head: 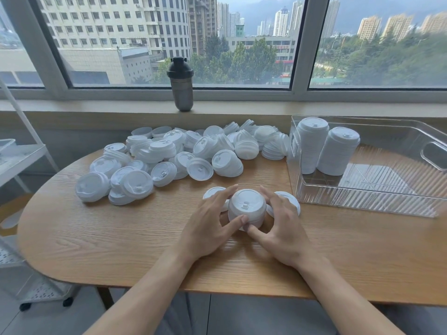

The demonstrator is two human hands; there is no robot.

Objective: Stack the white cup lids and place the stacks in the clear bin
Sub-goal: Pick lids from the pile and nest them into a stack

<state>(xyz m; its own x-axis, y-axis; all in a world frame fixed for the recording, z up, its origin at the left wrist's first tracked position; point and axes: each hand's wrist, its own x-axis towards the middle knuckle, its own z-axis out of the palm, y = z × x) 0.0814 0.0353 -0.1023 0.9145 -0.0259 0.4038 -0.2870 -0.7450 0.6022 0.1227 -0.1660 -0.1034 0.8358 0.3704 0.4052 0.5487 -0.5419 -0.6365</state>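
A short stack of white cup lids [246, 204] stands on the wooden table [121, 238] in front of me. My left hand [210, 228] grips its left side and my right hand [283, 230] grips its right side, thumbs meeting at the front. One loose lid [212, 191] lies behind my left hand and another [289, 199] behind my right. A big pile of loose white lids [174, 155] covers the far middle of the table. The clear bin [362, 201] sits at the right with two tall lid stacks [312, 143] [338, 151] standing in its far left corner.
A dark shaker bottle [181, 84] stands on the window sill behind the pile. A white metal rack [21, 160] on wheels is at the left of the table. Bare table surface lies at the near left and near right.
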